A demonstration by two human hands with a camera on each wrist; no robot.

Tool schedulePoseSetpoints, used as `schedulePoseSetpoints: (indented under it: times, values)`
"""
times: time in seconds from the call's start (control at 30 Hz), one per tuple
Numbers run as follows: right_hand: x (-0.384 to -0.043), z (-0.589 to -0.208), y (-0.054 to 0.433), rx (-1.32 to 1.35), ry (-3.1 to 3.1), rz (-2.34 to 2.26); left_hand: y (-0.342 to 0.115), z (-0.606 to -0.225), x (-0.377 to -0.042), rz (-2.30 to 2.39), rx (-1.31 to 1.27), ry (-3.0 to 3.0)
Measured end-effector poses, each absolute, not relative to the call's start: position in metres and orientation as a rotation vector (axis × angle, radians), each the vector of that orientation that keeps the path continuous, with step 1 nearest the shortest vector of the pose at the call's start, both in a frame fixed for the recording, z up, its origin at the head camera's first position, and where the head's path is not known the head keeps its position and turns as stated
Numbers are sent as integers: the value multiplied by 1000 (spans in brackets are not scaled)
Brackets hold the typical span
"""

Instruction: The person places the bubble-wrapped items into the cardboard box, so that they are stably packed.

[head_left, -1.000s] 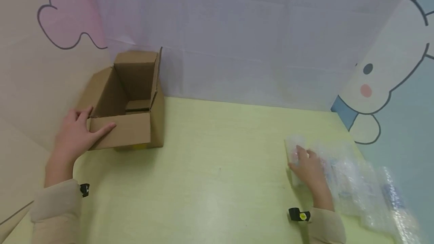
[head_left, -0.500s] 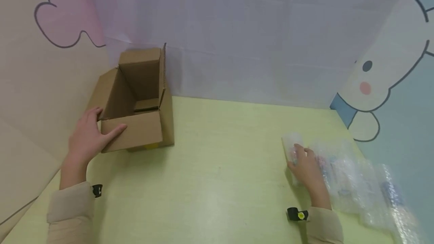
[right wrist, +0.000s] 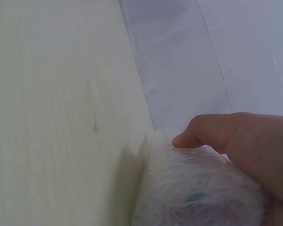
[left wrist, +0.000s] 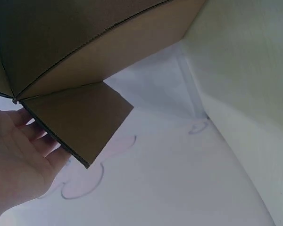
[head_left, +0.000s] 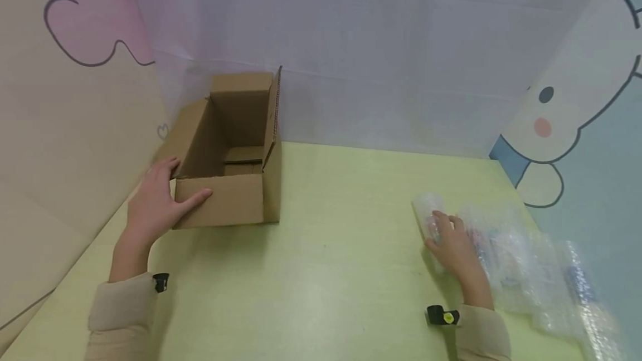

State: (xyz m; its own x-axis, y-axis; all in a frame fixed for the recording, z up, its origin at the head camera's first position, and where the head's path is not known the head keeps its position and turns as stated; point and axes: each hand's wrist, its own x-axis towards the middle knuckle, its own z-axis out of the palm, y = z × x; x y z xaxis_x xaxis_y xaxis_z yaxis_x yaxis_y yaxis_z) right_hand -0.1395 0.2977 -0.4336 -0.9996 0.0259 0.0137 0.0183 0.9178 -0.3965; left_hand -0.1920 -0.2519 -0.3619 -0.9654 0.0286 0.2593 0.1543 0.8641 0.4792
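Observation:
An open cardboard box (head_left: pixel 220 202) stands at the back left of the table, its flaps spread. My left hand (head_left: pixel 152 202) grips its near left corner, thumb over the front flap and fingers by the left flap. In the left wrist view, the fingers of that hand (left wrist: pixel 23 155) lie behind a flap (left wrist: pixel 80 122). On the right, my right hand (head_left: pixel 455 247) holds a bubble-wrapped roll (head_left: pixel 427 210) that lies on the table. The right wrist view has the thumb along the top of this wrapped roll (right wrist: pixel 193 188); what is inside is blurred by the wrap.
Several more bubble-wrapped items (head_left: pixel 511 261) lie in a row to the right of my right hand. The pale yellow table (head_left: pixel 331 272) meets a white cloth wall (head_left: pixel 351 71) at the back. Printed cloth walls (head_left: pixel 75 127) close in both sides.
The box has slid to the right along the table, with my left hand moving along on its corner. My right hand stays at the wrapped roll, almost unmoved.

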Motion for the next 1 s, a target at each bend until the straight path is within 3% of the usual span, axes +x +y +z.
schedulePoseSetpoints:
  times: [1.0]
  values:
    - [-138, -428, 298, -52, -3052, 684, -128, -366, -173, -719, -349, -2782]
